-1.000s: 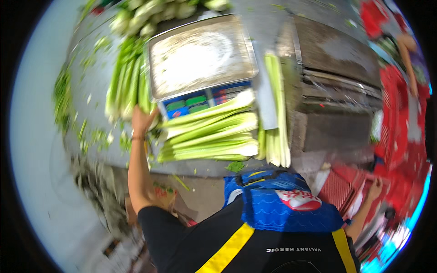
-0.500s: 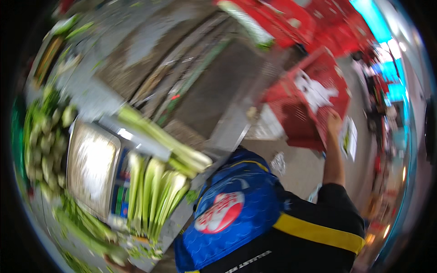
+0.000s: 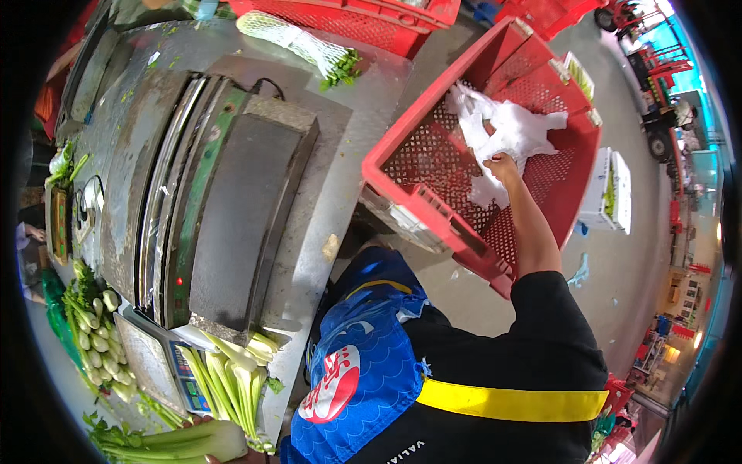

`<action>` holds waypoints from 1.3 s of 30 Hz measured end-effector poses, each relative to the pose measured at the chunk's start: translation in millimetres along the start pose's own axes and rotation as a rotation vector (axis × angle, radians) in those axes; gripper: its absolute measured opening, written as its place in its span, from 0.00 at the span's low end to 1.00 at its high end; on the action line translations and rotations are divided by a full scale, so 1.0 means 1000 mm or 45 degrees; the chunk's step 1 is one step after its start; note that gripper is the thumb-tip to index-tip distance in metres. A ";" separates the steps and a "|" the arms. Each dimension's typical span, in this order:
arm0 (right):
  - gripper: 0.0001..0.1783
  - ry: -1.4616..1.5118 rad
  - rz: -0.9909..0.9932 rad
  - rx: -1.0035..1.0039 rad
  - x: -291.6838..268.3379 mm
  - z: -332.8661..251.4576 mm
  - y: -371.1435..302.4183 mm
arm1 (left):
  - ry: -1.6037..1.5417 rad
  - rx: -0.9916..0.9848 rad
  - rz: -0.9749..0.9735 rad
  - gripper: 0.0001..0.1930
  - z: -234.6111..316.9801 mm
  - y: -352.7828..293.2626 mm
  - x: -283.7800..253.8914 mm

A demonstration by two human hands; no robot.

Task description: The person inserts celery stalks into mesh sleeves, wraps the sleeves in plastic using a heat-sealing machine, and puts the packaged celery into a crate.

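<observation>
My right arm reaches into a red plastic crate (image 3: 437, 205) on the right. My right hand (image 3: 502, 166) is closed at the edge of a crumpled white, thin material (image 3: 514, 127) lying in it. At the lower left, a bunch of celery (image 3: 193, 442) with a pale thick base lies in my left hand (image 3: 251, 458), whose fingers wrap round it, mostly hidden at the picture's bottom edge. Cut celery stalks (image 3: 232, 387) rest on the metal table beside a scale (image 3: 147, 356).
A wrapping machine with a dark flat plate (image 3: 239, 185) takes up the table (image 3: 309, 224). Beyond it lies a vegetable in a white net sleeve (image 3: 290, 39). Pale green vegetables (image 3: 100, 340) are heaped at the left. A white box (image 3: 603, 193) stands on the floor past the crate.
My view has swung right, so the crate shows more fully. My right hand has moved from the crate's near wall area onto the white material. The celery stays in my left hand.
</observation>
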State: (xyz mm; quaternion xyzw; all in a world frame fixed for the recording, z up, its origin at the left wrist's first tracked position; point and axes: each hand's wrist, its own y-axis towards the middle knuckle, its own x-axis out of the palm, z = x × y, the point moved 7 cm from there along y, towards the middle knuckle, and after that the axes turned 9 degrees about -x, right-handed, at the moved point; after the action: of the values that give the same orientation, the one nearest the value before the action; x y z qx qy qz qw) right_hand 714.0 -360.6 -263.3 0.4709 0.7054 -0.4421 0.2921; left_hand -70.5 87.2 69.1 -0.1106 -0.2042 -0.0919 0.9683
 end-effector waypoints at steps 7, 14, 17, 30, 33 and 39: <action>0.30 -0.970 -0.632 -0.463 0.069 -0.057 -0.087 | 0.062 0.036 -0.071 0.35 0.002 -0.021 0.105; 0.14 -0.213 -0.089 -1.465 0.074 0.027 -0.024 | 0.045 0.050 0.014 0.41 -0.026 0.000 0.151; 0.16 0.464 -0.597 -0.839 0.005 -0.087 -0.031 | -0.010 0.192 -0.018 0.46 -0.035 0.000 0.192; 0.10 0.795 -1.123 -2.387 -0.015 -0.574 -0.491 | -0.175 0.138 -0.319 0.49 -0.044 -0.020 0.184; 0.14 1.050 -1.410 -2.475 0.022 -0.582 -0.570 | 0.199 0.213 -0.096 0.46 -0.040 -0.053 0.110; 0.18 0.596 -1.678 -2.222 0.089 -0.572 -0.647 | 0.115 0.334 0.359 0.47 -0.023 -0.094 0.008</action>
State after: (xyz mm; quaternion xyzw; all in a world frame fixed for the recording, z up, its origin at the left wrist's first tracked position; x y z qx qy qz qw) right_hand 85.5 82.7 139.1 -0.2896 0.9232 0.2356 0.0910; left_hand -75.6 -9.2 68.6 -0.0070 -0.1533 0.0673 0.9859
